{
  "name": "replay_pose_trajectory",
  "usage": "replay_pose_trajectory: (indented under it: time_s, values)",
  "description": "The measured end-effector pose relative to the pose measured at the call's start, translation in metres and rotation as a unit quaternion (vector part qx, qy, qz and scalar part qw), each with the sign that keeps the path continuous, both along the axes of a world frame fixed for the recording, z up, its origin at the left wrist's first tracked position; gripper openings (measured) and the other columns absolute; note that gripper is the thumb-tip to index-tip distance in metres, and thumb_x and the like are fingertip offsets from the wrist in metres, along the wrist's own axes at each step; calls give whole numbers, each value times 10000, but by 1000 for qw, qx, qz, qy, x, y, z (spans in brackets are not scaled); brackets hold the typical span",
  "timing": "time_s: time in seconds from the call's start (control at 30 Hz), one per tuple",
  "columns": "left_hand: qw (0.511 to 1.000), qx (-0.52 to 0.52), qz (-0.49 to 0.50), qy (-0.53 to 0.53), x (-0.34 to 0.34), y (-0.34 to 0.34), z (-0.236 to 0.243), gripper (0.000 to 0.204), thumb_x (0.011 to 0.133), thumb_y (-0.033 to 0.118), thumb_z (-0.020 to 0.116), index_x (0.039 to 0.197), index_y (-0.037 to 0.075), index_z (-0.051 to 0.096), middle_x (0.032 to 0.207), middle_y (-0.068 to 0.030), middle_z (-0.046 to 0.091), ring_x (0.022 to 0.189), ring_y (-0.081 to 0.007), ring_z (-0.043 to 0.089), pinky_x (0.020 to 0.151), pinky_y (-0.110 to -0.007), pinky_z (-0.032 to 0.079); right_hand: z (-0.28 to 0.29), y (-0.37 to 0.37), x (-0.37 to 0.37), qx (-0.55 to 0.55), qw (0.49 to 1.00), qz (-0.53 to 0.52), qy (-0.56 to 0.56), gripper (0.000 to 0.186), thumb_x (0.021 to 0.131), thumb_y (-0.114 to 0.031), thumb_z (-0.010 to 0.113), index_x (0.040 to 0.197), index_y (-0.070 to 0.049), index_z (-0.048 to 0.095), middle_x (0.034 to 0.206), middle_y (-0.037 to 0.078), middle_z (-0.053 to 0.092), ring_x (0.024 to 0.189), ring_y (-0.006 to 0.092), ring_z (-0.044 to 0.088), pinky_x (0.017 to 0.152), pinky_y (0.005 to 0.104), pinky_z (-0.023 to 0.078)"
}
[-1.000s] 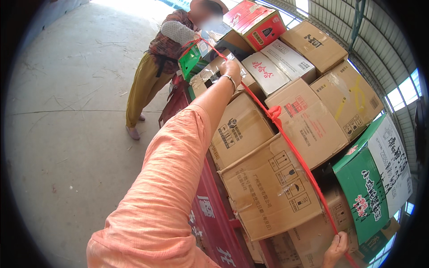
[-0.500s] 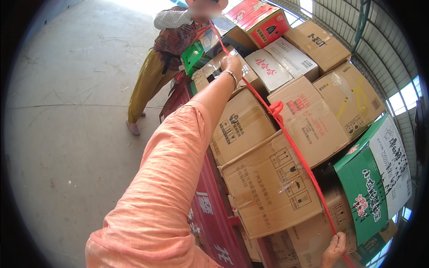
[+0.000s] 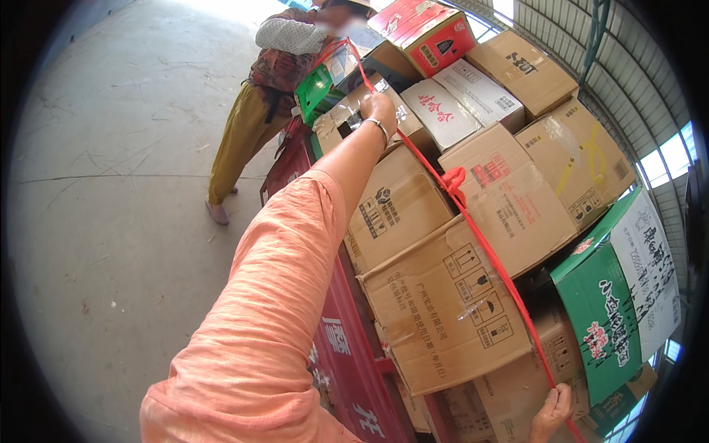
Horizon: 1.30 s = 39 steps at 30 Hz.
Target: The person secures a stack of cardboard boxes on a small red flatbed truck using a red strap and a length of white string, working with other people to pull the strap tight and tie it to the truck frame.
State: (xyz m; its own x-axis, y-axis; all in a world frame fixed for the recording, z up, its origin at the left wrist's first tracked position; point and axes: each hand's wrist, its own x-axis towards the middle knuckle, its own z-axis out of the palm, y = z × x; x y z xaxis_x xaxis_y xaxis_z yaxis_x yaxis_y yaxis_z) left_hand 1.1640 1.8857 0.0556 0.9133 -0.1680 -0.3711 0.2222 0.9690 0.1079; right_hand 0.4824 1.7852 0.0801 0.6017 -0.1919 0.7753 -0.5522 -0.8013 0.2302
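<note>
A red strap [image 3: 496, 260] with a knot [image 3: 453, 179] runs diagonally over a stack of cardboard boxes. My left hand [image 3: 379, 112], a bracelet at its wrist, is closed round the strap's upper stretch, above a taped brown box [image 3: 347, 112]. At the lower right, my right hand [image 3: 554, 412] grips the strap's lower stretch beside brown cartons and a green-and-white box [image 3: 597, 314]. Between the hands the strap looks taut across a large brown box [image 3: 443, 310] and another brown box [image 3: 509, 199]. Beyond my left hand, the strap continues toward a co-worker.
The co-worker [image 3: 284, 77], in a patterned top and mustard trousers, stands at the far end by the boxes. Beneath the load shows the dark red side of a vehicle bed [image 3: 343, 351]. Concrete floor [image 3: 125, 244] lies to the left; a ribbed roof [image 3: 635, 66] is overhead.
The co-worker's head and upper body have shifted slightly. My view has moved a little. Both my hands keep their hold on the strap.
</note>
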Motion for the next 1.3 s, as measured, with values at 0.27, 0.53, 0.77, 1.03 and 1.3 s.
replay_pose_trajectory:
  time_s: [0.27, 0.53, 0.77, 1.03, 1.3]
  values:
    - [992, 59, 26, -105, 84, -13, -25, 339, 936, 284, 440, 1067, 48, 644, 979, -122, 690, 863, -230, 656, 699, -280, 487, -1, -5, 6, 16, 1000, 23, -7, 139, 919, -94, 568, 958, 16, 644, 817, 189, 642, 717, 344, 606, 652, 392, 481]
    - [928, 309, -40, -202, 73, -20, -23, 360, 896, 391, 562, 1130, 132, 654, 1065, -18, 694, 956, -151, 662, 732, -233, 513, 1, 0, -1, 8, 1000, 13, 1, 135, 922, -84, 565, 974, 12, 644, 823, 183, 640, 729, 325, 610, 655, 383, 486]
    - [848, 498, 24, -178, 76, -17, -16, 353, 879, 374, 564, 1104, 114, 643, 1044, -38, 682, 951, -155, 654, 744, -252, 518, 1, -2, 11, 1, 1000, 12, -3, 140, 923, -100, 568, 969, 7, 646, 833, 191, 641, 742, 344, 613, 659, 397, 486]
    - [997, 53, -5, -48, 32, -13, 12, 321, 943, 266, 378, 872, 41, 596, 794, -73, 627, 698, -216, 581, 600, -355, 458, -11, -33, 0, 29, 997, 51, -51, 99, 890, -67, 490, 880, 27, 521, 744, 155, 472, 670, 282, 445, 631, 389, 377]
    - [999, 31, -21, 4, 28, -23, 24, 261, 911, 250, 459, 943, 61, 636, 827, -99, 642, 738, -229, 614, 600, -345, 456, -11, -37, -2, 19, 998, 50, -45, 104, 891, -75, 497, 874, 24, 524, 741, 142, 471, 683, 277, 446, 642, 391, 378]
